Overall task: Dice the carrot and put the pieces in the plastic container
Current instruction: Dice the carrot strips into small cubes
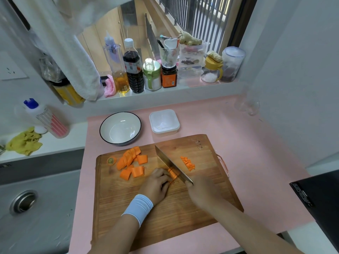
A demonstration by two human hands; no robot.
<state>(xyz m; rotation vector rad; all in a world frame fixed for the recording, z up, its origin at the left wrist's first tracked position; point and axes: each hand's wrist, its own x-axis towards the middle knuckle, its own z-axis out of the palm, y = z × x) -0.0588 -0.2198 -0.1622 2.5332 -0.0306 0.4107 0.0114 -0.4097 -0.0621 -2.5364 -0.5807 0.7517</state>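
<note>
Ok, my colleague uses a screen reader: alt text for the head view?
The left hand steadies orange carrot strips on a wooden cutting board while the right hand slices them with a steel knife. Diced pieces lie beside the knife; a white plastic container stands behind.

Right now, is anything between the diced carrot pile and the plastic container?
Nothing visible: only bare board and mat lie between the dice and the container; the knife sits left of that path.
</note>
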